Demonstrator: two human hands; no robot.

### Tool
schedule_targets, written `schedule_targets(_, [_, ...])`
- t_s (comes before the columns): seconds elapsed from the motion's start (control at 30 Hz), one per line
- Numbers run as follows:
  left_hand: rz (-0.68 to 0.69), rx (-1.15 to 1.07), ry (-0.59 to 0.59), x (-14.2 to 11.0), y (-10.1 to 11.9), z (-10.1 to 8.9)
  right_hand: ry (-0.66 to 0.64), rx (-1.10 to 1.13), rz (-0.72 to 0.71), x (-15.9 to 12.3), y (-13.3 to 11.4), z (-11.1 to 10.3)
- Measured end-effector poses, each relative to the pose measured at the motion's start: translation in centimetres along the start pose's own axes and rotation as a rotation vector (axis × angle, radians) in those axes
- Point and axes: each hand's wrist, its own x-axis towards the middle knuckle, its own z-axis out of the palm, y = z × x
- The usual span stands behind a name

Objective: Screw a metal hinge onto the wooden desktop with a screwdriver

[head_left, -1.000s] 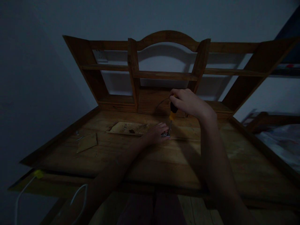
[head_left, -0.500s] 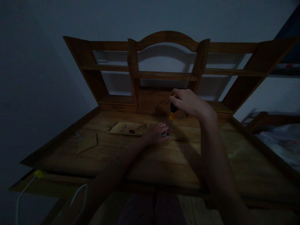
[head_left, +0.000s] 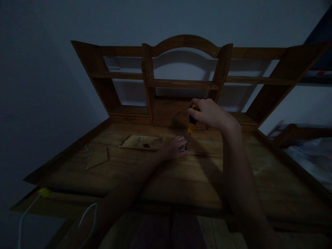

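My right hand (head_left: 204,110) is closed round the top of a screwdriver (head_left: 192,121) with a yellow and black handle. The screwdriver stands nearly upright, its shaft pointing down. Its tip meets a small shiny metal piece (head_left: 183,150) on the wooden desktop (head_left: 166,173). Low on the desk, my left hand (head_left: 174,147) grips this piece between its fingers, which partly hide it. To the left of that hand lies a long pale wooden strip (head_left: 142,141) with dark, rough patches.
A square wooden piece (head_left: 97,158) lies on the left of the desk, with small metal bits (head_left: 88,152) beside it. A wooden shelf unit (head_left: 181,84) rises along the back. White cable (head_left: 94,214) hangs at the front left.
My right hand's fingers have shifted slightly on the screwdriver handle, which looks a little turned. Its tip stays at the metal piece, and my left hand holds its place.
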Motion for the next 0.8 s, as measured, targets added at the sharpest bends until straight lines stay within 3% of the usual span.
schedule_targets(0.4, [-0.014, 0.009, -0.019, -0.02, 0.58, -0.41, 0.008, 0.004, 0.045, -0.16, 0.10, 0.12])
schedule_targets(0.63, [-0.009, 0.001, -0.021, -0.03, 0.30, -0.22, 0.015, -0.028, -0.018, -0.41, -0.11, -0.11])
schedule_targets(0.8, [0.008, 0.023, -0.002, -0.06, 0.13, -0.11, 0.043, -0.112, 0.073, -0.63, -0.20, -0.04])
